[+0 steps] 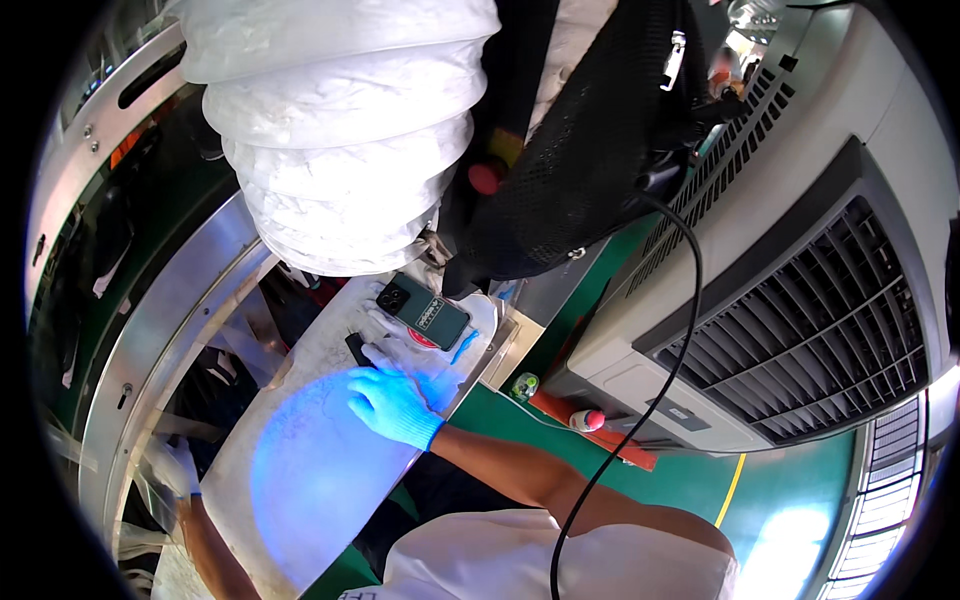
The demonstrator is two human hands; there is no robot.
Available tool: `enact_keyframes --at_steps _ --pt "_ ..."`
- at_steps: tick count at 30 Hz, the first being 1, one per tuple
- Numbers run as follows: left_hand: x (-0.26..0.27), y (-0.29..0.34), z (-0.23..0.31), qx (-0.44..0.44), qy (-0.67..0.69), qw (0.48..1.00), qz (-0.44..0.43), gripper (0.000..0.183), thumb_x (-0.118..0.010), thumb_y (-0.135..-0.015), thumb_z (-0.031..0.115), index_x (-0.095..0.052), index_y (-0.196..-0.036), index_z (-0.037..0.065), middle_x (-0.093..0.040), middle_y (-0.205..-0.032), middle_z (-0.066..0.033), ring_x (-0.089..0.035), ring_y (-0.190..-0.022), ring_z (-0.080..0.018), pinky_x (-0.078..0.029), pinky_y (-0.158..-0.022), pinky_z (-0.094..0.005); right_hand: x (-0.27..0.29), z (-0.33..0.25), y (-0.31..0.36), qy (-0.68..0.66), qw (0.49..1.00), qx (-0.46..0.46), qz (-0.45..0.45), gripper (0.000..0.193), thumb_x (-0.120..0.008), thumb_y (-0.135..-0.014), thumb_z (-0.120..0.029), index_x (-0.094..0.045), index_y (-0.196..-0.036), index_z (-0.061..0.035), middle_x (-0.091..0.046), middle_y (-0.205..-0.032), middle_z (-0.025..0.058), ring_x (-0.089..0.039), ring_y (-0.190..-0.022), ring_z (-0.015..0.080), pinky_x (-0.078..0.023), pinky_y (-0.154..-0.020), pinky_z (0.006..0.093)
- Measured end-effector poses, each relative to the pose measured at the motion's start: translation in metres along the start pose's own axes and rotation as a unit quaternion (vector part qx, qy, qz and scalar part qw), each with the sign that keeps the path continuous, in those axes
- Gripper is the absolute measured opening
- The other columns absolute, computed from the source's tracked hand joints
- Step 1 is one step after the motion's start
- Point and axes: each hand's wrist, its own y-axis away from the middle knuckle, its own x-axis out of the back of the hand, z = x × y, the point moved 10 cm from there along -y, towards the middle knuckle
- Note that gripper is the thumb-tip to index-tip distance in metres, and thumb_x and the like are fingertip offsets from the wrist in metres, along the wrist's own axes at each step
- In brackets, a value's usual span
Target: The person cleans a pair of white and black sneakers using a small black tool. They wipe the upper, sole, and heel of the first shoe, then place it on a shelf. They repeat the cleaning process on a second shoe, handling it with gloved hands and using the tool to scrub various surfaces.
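Observation:
My right hand (395,405), in a thin glove tinted blue by the light, rests on the pale worktable (240,470) with its fingers apart. Just beyond its fingertips lie a small black object (357,349) and some crumpled white material (400,352). A dark green phone (425,312) with a camera block is a little farther off, beside a thin blue strip (464,346). My left hand (172,467), also in a pale glove, reaches among clear plastic strips (150,500) at the metal frame. Its fingers are partly hidden and blurred.
A wide ribbed white duct (340,130) hangs over the table's far end. Next to it hangs a black mesh bag (560,170). At the right stands a large air cooler (800,300), with a black cable (690,320) crossing before it. Curved metal rails (170,330) line the left.

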Motion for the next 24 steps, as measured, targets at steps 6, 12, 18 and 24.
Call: enact_keyframes --at_steps 6,12,18,24 --pt "0.167 0.134 0.088 -0.132 0.164 0.957 0.199 0.068 -0.085 -0.093 0.007 -0.059 -0.156 0.005 -0.055 -0.160 -0.0265 -0.058 -0.143 -0.0484 -0.054 -0.113 -0.0509 -0.004 0.001 -0.001 -0.037 0.999 0.015 0.007 0.018 -0.078 -0.093 -0.024 -0.077 -0.098 -0.0074 -0.077 -0.117 0.0131 -0.061 -0.137 0.0460 -0.055 -0.106 0.0557" --pt "0.271 0.262 0.084 -0.144 0.200 0.955 0.167 0.078 -0.096 -0.078 0.009 -0.063 -0.149 -0.001 -0.069 -0.139 -0.0237 -0.070 -0.123 -0.0447 -0.059 -0.104 -0.0476 -0.002 -0.004 -0.001 -0.036 0.996 0.069 0.035 0.016 -0.076 -0.091 -0.024 -0.075 -0.094 -0.0082 -0.074 -0.105 0.0164 -0.069 -0.103 0.0418 -0.055 -0.090 0.0545" --pt "0.352 0.218 0.094 0.028 0.514 0.839 -0.176 0.091 -0.093 -0.074 0.035 -0.060 -0.148 -0.006 -0.070 -0.132 -0.0164 -0.069 -0.118 -0.0256 -0.054 -0.107 -0.0401 -0.013 -0.004 0.004 0.027 0.997 0.069 0.025 0.024 -0.080 -0.093 -0.028 -0.082 -0.107 -0.0086 -0.079 -0.123 0.0142 -0.063 -0.136 0.0472 -0.052 -0.113 0.0537" --pt "0.230 0.119 0.106 -0.012 0.367 0.854 -0.369 0.068 -0.089 -0.084 0.033 -0.071 -0.136 -0.008 -0.077 -0.119 -0.0163 -0.072 -0.109 -0.0229 -0.056 -0.101 -0.0356 0.023 -0.028 0.009 0.020 0.987 0.111 0.110 0.030 -0.078 -0.094 -0.023 -0.079 -0.119 -0.0063 -0.074 -0.135 0.0179 -0.065 -0.134 0.0422 -0.053 -0.112 0.0511"
